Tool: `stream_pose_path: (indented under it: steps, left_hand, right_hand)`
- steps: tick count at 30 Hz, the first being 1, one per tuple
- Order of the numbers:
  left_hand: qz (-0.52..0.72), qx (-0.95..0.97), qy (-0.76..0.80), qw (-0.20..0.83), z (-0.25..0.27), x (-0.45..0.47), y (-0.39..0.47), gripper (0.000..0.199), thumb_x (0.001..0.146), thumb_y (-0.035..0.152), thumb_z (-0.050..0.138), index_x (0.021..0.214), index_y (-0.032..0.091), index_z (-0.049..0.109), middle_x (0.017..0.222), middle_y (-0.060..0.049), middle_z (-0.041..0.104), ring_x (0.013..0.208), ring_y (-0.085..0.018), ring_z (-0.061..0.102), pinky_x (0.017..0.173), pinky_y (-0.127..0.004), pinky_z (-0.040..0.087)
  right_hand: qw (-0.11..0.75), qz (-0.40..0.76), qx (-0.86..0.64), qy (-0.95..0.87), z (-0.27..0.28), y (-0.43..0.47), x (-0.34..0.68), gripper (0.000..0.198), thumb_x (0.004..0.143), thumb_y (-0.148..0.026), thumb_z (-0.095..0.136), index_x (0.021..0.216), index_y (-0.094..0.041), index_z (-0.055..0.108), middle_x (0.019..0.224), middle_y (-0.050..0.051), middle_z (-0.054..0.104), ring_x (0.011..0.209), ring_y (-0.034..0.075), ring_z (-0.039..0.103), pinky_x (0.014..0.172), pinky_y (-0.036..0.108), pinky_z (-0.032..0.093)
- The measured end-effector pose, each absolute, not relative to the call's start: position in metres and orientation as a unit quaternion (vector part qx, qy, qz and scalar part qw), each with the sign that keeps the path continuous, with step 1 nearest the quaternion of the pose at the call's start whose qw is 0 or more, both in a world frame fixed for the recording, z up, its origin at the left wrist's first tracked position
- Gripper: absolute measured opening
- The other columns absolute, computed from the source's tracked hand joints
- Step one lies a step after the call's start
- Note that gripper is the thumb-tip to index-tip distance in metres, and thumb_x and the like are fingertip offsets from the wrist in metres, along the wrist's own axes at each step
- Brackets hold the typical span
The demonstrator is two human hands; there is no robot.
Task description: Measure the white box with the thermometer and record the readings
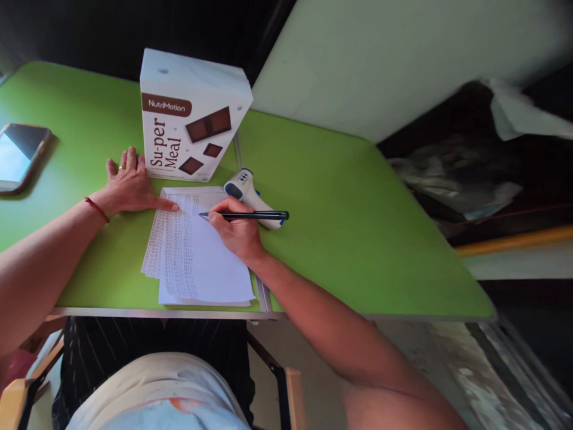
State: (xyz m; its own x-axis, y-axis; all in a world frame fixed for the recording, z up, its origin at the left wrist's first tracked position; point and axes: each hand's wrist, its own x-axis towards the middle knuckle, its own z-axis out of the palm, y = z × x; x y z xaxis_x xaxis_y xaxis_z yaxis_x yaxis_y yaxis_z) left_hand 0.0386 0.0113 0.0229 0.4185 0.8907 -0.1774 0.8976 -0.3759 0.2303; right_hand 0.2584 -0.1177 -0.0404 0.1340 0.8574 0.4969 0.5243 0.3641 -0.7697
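A black pen (264, 215) is gripped in my right hand (239, 232), its tip at the upper part of a white paper sheet (219, 263). Columns of small handwriting fill the sheet's left half, while its right half is blank. More written pages (154, 248) stick out from under it on the left. My left hand (134, 185) lies flat with fingers spread, its thumb on the paper's top left and the other fingers on the table beside the box. Just beyond my right hand lies a white and blue infrared thermometer (245, 190), partly hidden by that hand.
A white "Su-per Meal" box (192, 119) stands upright behind the papers. A phone (22, 158) lies at the far left of the green folding table (358, 239). Plastic bags (461, 179) sit on a dark shelf to the right. Wooden chair arms (295, 397) flank me.
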Motion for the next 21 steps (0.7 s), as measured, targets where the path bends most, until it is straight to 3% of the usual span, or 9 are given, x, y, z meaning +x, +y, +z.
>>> stream_pose_path:
  steps: [11, 16, 21]
  left_hand:
    - [-0.001, 0.835, 0.527, 0.158, 0.0266, 0.0381, 0.0082, 0.167, 0.063, 0.09, 0.084, 0.18, 0.0, 0.004, 0.185, -0.039, 0.001, 0.176, -0.051, 0.003, 0.137, -0.074, 0.001]
    - [0.022, 0.836, 0.521, 0.17, 0.0203, 0.035, 0.0131, 0.172, 0.057, 0.099, 0.079, 0.181, 0.006, 0.005, 0.186, -0.038, 0.003, 0.174, -0.056, 0.002, 0.136, -0.073, -0.001]
    - [0.012, 0.839, 0.519, 0.162, 0.0228, 0.0358, 0.0108, 0.171, 0.06, 0.097, 0.079, 0.18, 0.001, 0.005, 0.185, -0.039, 0.002, 0.175, -0.052, 0.004, 0.136, -0.075, 0.001]
  right_hand:
    - [0.516, 0.176, -0.551, -0.632, -0.0381, -0.1184, 0.2573, 0.016, 0.088, -0.032, 0.063, 0.073, -0.027, 0.059, 0.065, -0.004, 0.061, 0.061, 0.016, 0.052, 0.06, 0.03, 0.049]
    - [0.499, 0.18, -0.574, -0.623, -0.0382, -0.1188, 0.26, 0.016, 0.087, -0.03, 0.066, 0.073, -0.027, 0.058, 0.065, -0.004, 0.061, 0.061, 0.016, 0.051, 0.061, 0.03, 0.049]
    - [0.487, 0.181, -0.576, -0.631, -0.0383, -0.1187, 0.2598, 0.017, 0.087, -0.027, 0.067, 0.074, -0.027, 0.056, 0.066, -0.005, 0.058, 0.062, 0.016, 0.052, 0.063, 0.03, 0.049]
